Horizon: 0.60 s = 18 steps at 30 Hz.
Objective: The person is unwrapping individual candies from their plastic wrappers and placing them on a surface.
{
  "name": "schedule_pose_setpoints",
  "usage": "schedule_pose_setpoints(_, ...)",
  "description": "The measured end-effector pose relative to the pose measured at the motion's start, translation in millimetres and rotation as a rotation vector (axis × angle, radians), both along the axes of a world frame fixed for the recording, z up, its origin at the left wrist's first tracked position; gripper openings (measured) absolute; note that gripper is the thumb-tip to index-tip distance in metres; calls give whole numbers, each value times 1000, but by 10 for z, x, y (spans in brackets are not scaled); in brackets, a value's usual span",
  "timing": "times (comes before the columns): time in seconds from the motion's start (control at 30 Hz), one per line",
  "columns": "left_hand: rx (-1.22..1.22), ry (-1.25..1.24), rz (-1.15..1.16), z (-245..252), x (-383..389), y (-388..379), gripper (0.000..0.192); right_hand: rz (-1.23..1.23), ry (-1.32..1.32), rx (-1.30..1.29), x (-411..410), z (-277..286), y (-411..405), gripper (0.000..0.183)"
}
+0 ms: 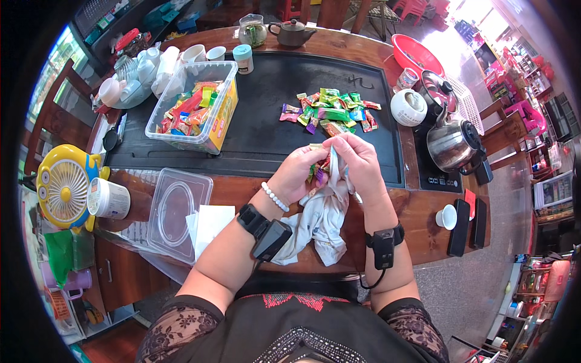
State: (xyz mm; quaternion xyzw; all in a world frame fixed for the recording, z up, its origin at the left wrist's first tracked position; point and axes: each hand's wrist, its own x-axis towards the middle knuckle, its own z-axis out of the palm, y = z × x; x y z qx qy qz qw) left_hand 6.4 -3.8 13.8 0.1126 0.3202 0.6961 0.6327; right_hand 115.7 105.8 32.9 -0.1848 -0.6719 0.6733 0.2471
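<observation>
My left hand [300, 170] and my right hand [356, 156] meet at the fingertips over the near edge of the black tea tray [268, 131]. Several small wrapped candies [320, 175] show in the curl of my left hand, partly hidden by its fingers. From my right hand hangs a white patterned cloth [320, 222], its lower end bunched on the wooden tabletop. Just beyond the hands lies a loose pile of wrapped candies [333, 111] in mixed colours. To the left stands a clear plastic box [227, 106] holding more colourful packets.
A clear lid [174, 204] and white paper [215, 222] lie left of my forearm. Further left are a white tub [109, 198] and a yellow fan [66, 186]. On the right stand a steel kettle [454, 143], a white round pot [408, 107] and a small cup [446, 217].
</observation>
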Motion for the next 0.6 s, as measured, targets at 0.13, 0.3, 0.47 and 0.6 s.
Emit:
schedule_pose_setpoints(0.13,1,-86,19,79,24,-30,13,20,6,-189,10,-44,36,17)
schedule_pose_setpoints(0.3,29,7,37,53,23,-6,13,-35,123,-114,-30,-113,5,15)
schedule_pose_setpoints(0.47,121,-127,57,-9,-31,-34,15,2,62,-194,-47,-61,-65,32)
schedule_pose_setpoints(0.6,59,-151,147,-65,-27,34,15,-65,-29,153,-85,-154,-66,47)
